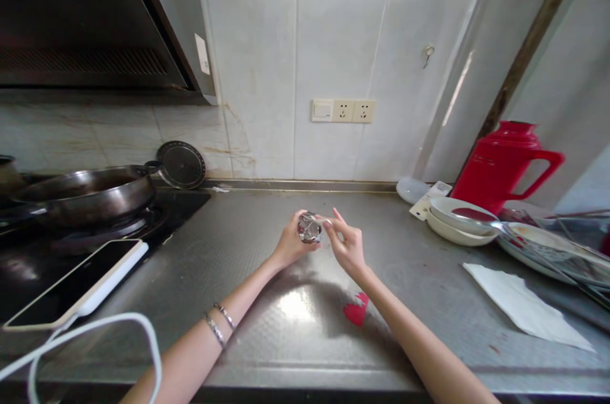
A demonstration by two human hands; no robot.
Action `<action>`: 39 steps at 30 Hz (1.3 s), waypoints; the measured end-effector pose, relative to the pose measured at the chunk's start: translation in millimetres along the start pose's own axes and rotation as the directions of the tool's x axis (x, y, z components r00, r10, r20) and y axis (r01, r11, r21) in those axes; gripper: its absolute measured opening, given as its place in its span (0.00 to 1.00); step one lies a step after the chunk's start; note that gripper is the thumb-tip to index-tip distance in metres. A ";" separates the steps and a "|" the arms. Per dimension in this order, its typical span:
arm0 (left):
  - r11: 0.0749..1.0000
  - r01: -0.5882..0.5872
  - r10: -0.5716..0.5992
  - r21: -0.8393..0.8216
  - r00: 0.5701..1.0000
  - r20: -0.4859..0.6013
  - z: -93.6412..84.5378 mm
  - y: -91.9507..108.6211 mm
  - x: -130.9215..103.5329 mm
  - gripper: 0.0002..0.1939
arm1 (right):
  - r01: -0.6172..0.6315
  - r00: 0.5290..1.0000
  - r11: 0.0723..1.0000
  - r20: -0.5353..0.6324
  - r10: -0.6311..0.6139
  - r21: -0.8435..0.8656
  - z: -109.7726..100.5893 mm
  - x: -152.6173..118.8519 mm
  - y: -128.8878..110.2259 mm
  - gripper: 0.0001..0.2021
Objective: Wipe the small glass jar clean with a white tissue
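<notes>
My left hand is wrapped round a small round silvery object with a dark rim and bright lines across its face. It is held above the steel counter, and its exact kind is unclear. Close on its right side is my right hand, thumb and index finger pinched together while another finger points up. Something pale shows at the pinched fingertips, too small to name. Below the hands, a red heart-shaped piece lies on the counter, partly next to my right forearm.
On the left are a stove with a steel pan, a phone and a looping white cable. On the right stand a red thermos jug, stacked bowls, plates with utensils and a white paper sheet.
</notes>
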State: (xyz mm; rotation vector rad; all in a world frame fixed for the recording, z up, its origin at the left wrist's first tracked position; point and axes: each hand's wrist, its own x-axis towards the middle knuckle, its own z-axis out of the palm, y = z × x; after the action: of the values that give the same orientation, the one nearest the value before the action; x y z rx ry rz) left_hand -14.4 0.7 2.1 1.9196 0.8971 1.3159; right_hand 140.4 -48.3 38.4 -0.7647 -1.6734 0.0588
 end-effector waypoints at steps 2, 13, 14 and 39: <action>1.000 -0.014 0.014 -0.003 1.000 0.022 0.4 2.2 -0.7 0.42 | -0.091 0.994 0.996 -0.063 0.091 -0.001 -1.2 3.0 2.7 0.13; 0.997 -0.072 0.078 -0.042 0.986 0.151 8.3 6.3 -4.7 0.45 | -0.105 0.988 0.994 0.120 0.100 0.034 5.0 1.4 14.7 0.13; 0.997 -0.058 0.064 -0.048 0.988 0.141 8.8 5.9 -4.6 0.45 | -0.087 0.990 0.996 0.115 0.084 0.023 4.8 1.3 14.4 0.13; 0.987 0.014 -0.011 0.161 1.000 -0.020 4.2 3.4 -1.2 0.34 | 0.402 0.886 0.902 0.317 -0.340 -0.156 10.4 -8.1 -4.6 0.17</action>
State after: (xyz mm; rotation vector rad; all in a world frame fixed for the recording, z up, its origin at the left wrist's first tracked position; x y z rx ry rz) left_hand -10.2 -2.7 3.0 2.0231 1.0525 1.2907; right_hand 129.4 -52.2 30.7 -0.5993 -2.1032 -0.3059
